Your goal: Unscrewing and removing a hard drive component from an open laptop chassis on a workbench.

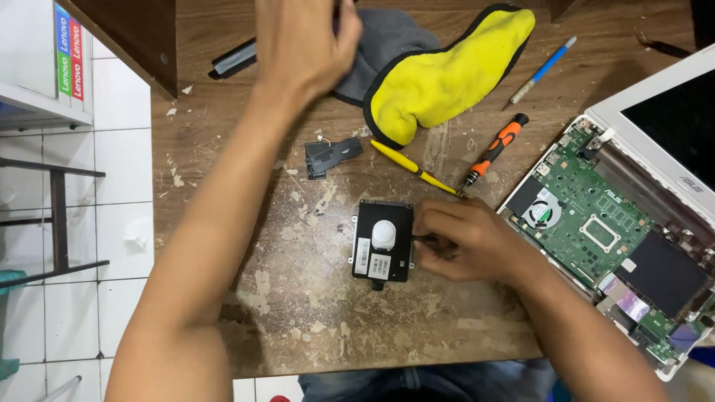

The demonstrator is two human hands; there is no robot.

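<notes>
Right hand (463, 240) fingers pinched at the hard drive's (382, 240) edge — left hand (304, 41) on cloth (424, 71).

A worn wooden surface (298, 313), its finish flaking. Near the middle lies a black drive (382, 240); a small black bracket (331, 155) sits beyond it. Toward the far edge lies a yellow-grey cloth (447, 74), with a yellow tool (410, 167), an orange screwdriver (494, 151) and a blue tool (541, 72) near it. An opened laptop (596, 223) fills the right edge.
</notes>
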